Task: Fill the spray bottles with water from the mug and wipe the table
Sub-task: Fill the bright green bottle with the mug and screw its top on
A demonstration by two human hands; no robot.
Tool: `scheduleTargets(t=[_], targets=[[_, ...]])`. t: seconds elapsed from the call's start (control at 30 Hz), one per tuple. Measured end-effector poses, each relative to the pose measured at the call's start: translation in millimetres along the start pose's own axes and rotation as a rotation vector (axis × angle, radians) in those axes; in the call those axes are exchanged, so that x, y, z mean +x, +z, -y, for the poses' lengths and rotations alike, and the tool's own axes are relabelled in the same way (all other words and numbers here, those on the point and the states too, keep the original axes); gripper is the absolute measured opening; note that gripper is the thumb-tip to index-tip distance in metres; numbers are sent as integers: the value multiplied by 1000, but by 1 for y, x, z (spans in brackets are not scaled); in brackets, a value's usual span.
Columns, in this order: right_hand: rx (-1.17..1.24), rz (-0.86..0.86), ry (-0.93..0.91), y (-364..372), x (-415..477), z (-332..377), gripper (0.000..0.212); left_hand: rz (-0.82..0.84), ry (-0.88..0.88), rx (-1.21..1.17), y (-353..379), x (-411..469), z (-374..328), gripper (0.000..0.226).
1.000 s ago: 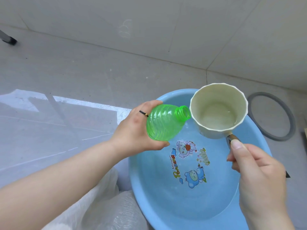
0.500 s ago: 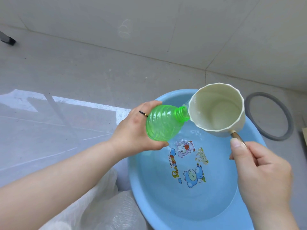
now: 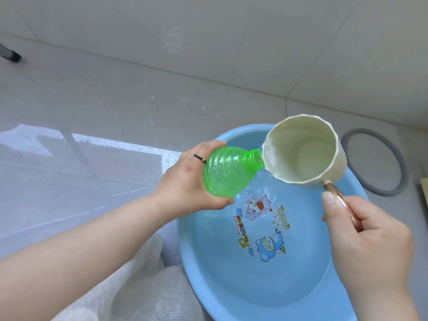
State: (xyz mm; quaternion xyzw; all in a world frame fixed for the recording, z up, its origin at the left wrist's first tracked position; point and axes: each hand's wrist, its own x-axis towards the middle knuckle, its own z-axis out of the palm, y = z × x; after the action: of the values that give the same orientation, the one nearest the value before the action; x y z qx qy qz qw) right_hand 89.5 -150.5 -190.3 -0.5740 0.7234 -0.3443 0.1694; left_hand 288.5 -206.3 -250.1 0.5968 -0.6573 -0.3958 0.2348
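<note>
My left hand (image 3: 185,181) grips a green ribbed spray bottle (image 3: 228,171) with no cap, tilted so its open neck points right. My right hand (image 3: 366,242) holds the coppery handle of a cream mug (image 3: 303,154), tipped left so its rim touches the bottle's neck. Water shows inside the mug at the pouring lip. Both are held over a blue plastic basin (image 3: 222,281) with water and cartoon bear prints at its bottom.
A glass table top (image 3: 69,181) lies at the left under my left forearm. Crumpled clear plastic bags (image 3: 143,290) sit at the bottom beside the basin. A grey rubber ring (image 3: 403,167) lies on the tiled floor at the right.
The mug has tipped further left and its rim has met the bottle's neck. Water has run to the pouring lip. My left hand keeps the bottle almost still.
</note>
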Motion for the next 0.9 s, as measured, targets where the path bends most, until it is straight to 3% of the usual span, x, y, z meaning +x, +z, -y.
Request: scheduleTargets(t=[0.9], targets=[[-107, -50, -92, 1, 0, -7, 56, 6, 5, 10, 0, -1, 0, 91]])
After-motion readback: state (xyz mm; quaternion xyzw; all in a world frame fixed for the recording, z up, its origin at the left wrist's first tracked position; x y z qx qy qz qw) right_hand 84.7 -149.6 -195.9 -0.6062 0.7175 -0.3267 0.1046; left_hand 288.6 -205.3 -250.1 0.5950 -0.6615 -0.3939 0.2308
